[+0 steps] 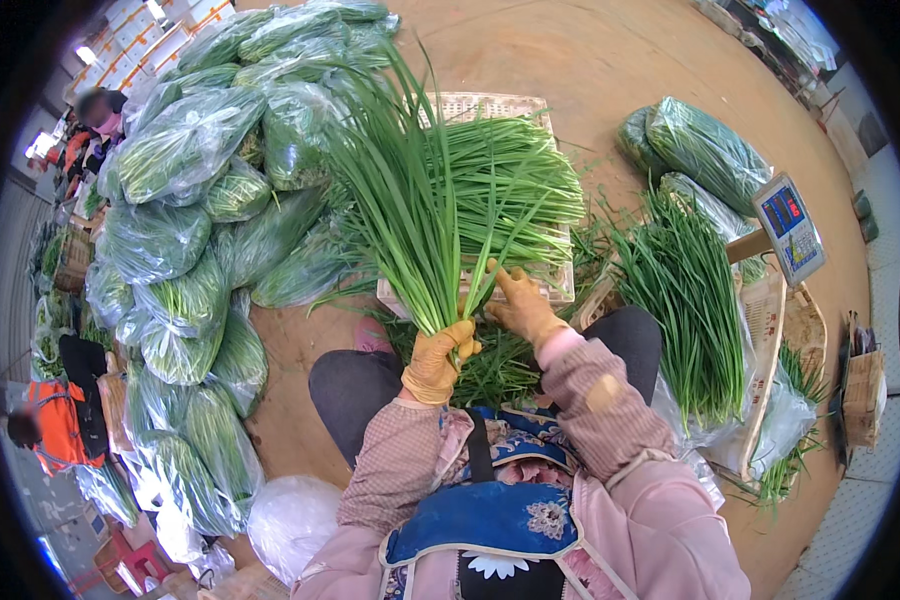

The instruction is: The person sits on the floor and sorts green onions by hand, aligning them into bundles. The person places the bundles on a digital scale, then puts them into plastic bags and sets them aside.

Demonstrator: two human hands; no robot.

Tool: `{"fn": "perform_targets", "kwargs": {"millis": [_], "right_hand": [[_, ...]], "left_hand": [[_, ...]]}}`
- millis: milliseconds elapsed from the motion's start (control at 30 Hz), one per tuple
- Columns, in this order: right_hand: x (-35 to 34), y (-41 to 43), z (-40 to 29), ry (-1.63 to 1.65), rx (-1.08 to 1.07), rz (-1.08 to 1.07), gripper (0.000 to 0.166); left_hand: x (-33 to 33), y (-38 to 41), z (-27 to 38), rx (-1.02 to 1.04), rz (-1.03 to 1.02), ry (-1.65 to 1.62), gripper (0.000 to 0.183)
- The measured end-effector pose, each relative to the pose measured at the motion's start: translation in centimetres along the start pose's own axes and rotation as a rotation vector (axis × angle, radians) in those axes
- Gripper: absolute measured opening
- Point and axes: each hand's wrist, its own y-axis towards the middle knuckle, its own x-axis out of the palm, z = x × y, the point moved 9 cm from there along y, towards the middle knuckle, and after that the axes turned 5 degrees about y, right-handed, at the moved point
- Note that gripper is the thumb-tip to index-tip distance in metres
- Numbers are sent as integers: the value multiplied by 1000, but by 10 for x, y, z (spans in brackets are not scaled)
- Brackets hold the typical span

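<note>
My left hand (439,361), in a tan work glove, is closed around the pale lower stalks of a bunch of garlic chives (412,225). The bunch fans upward and leans left over a plastic crate. My right hand (526,306), also gloved, is at the right of the bunch. Its fingers are spread beside a few outer stalks; any contact is hard to make out. More chives (506,180) lie crosswise in a thick layer on the pale crate (487,105). Loose green leaves (495,375) are heaped between my knees, below the crate.
Bagged greens (187,150) are piled high on the left. At right, chives (682,300) lie on plastic near a scale's lit display (787,225) and a tilted crate (765,367). Filled bags (705,150) lie beyond. Other people (67,424) are at the far left.
</note>
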Motion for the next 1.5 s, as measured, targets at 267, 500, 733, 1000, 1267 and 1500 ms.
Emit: {"fn": "perform_targets", "kwargs": {"millis": [267,500,733,1000,1267,1500], "right_hand": [[60,-58,-45,-63,-256,-377,39],[102,-102,-15,-63,-137,-748,28],[52,-82,8,486,110,-291,42],[36,-48,-9,1309,315,-96,54],[43,-48,7,1702,433,-39,36],[43,-38,-11,1554,445,-144,33]], "left_hand": [[-2,2,-5,-6,89,214,31],[-23,10,-10,34,266,151,30],[-33,10,-10,97,265,365,22],[-28,7,-55,-109,74,405,34],[-19,-1,-63,-256,-6,-127,31],[-24,-5,-61,-178,22,124,40]]}}
